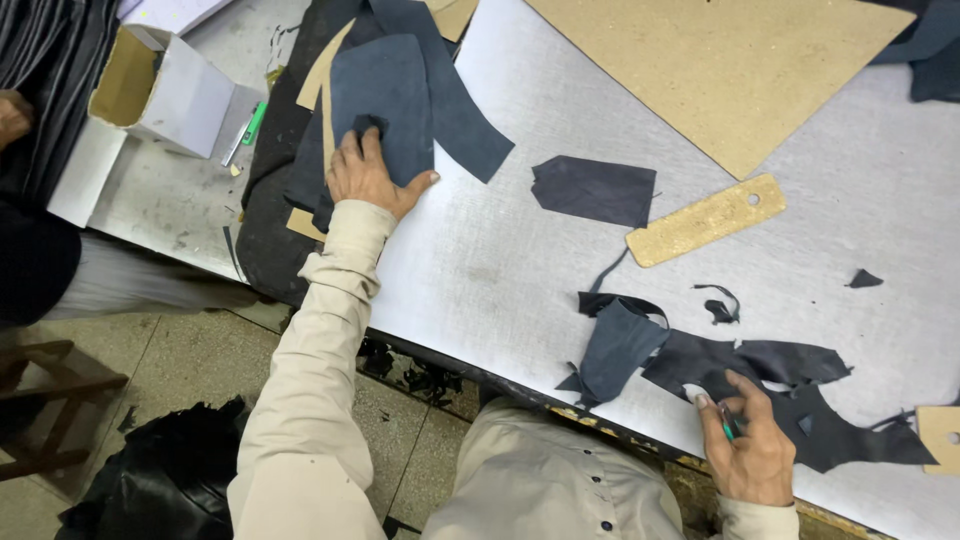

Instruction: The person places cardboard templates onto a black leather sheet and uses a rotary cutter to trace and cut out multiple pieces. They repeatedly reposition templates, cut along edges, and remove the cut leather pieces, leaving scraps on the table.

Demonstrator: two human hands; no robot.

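Here I have my left hand (368, 175) stretched to the far left of the desk (500, 250), fingers spread and pressed flat on the top sheet of a stack of dark blue leather pieces (395, 110), with tan pattern card showing at the stack's edges; it pins the sheet and grips nothing. My right hand (748, 440) sits at the near right edge, fingers curled around a slim green-tipped tool (727, 428), I think a pen or a small knife, though the view is too tight to be sure. It rests on black leather offcuts (790, 385), with a folded blue-grey scrap (615, 350) just to their left. Farther off lie a cut dark shape (593, 190), a long cardboard template with a hole (706, 220) beside it, and a big board sheet (720, 60) at the far side. To do this well, I judge I should keep the left palm flat so only the top sheet slides free without dragging the stack, and keep the tool's tip pointed away from the good leather.
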